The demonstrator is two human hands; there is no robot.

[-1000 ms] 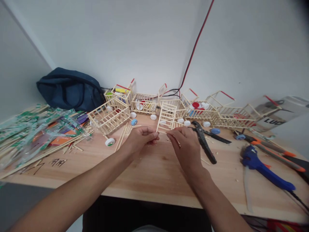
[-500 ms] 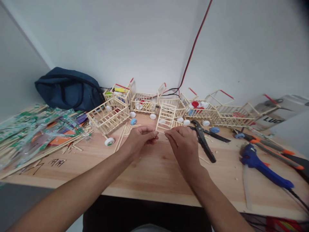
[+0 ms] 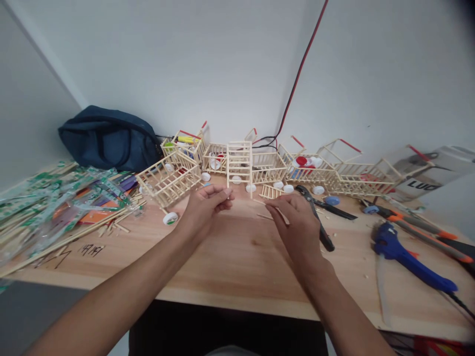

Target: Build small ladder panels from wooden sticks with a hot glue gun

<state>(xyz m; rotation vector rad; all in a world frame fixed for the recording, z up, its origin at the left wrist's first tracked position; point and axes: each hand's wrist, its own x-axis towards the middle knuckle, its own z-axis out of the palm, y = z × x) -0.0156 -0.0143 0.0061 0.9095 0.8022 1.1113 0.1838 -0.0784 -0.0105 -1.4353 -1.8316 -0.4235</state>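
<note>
My left hand (image 3: pixel 206 206) pinches the lower corner of a small ladder-like panel of wooden sticks (image 3: pixel 239 164) and holds it upright above the wooden table (image 3: pixel 230 267). My right hand (image 3: pixel 299 222) is a little to the right of it, fingers closed on a thin wooden stick (image 3: pixel 272 210) that points left toward the panel. A few loose stick pieces lie on the table between the two hands.
A row of stick-built carts (image 3: pixel 308 170) with bottle-cap wheels stands along the wall. Black pliers (image 3: pixel 319 225) lie just right of my right hand. A blue glue gun (image 3: pixel 404 257) and orange-handled tools (image 3: pixel 419 227) are further right. Stick packets (image 3: pixel 55 202) and a dark blue bag (image 3: pixel 106 138) fill the left.
My left hand has lifted the stick panel upright and moved it left. My right hand has let go of the panel, dropped slightly right, and now holds a thin stick.
</note>
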